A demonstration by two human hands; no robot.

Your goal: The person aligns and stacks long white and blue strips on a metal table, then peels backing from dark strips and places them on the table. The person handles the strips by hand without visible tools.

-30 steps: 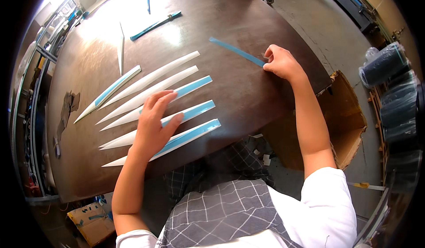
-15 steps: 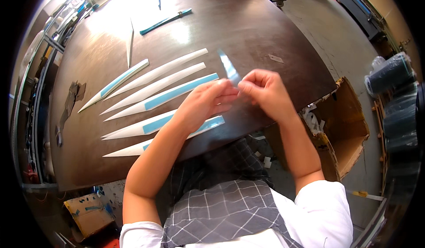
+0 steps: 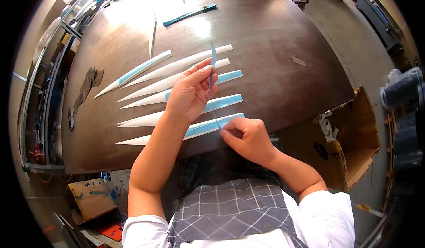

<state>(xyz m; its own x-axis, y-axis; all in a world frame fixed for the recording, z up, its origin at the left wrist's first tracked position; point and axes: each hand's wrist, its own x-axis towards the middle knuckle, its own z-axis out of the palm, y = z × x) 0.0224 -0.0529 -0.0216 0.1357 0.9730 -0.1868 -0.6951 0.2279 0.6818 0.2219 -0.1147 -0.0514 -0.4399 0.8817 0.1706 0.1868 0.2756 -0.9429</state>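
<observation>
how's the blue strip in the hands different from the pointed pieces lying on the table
The blue strip is held up edge-on between the left hand and right hand; the pointed pieces lie flat on the table. The strip is thin and all blue; the pieces are wider, tapering to a point, mostly white, several with a blue band. Both are long and narrow.
</observation>
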